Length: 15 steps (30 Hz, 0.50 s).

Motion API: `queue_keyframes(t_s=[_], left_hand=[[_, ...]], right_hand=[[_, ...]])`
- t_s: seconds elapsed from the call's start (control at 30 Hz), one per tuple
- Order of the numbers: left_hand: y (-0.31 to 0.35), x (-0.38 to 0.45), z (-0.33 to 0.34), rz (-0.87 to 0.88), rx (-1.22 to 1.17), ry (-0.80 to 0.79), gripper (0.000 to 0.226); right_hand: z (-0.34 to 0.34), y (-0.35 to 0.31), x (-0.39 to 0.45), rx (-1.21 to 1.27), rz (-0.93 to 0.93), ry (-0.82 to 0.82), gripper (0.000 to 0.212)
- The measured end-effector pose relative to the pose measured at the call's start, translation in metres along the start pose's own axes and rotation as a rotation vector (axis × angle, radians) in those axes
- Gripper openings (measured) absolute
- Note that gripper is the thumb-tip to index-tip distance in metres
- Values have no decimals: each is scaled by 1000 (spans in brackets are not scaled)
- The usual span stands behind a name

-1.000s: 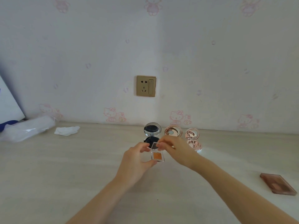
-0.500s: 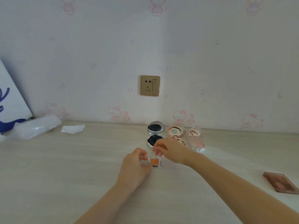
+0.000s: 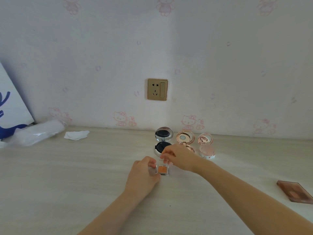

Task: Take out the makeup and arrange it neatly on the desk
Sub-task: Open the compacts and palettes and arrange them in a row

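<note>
Left hand (image 3: 144, 173) curls its fingers round the left edge of the little orange eyeshadow case (image 3: 163, 169), which sits on the desk (image 3: 84, 175). Right hand (image 3: 179, 156) pinches its clear lid at the back, fingertips together. Behind stand three open compacts: a black one (image 3: 163, 141) showing dark puffs, a gold one (image 3: 185, 139), a pink one (image 3: 205, 145). A brown palette (image 3: 295, 194) lies far right.
</note>
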<state>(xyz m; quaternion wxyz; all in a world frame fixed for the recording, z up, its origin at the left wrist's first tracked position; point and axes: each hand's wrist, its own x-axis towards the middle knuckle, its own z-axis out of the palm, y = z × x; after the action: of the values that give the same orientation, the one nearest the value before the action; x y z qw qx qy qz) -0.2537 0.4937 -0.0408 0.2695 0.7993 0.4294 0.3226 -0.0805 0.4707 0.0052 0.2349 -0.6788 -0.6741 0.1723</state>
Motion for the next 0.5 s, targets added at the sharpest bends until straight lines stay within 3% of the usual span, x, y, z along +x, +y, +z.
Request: queue_keyframes(t_s=[0.5], left_hand=[[0, -6, 2, 69, 78, 40, 38]], right_hand=[[-13, -1, -6, -80, 10, 18, 21]])
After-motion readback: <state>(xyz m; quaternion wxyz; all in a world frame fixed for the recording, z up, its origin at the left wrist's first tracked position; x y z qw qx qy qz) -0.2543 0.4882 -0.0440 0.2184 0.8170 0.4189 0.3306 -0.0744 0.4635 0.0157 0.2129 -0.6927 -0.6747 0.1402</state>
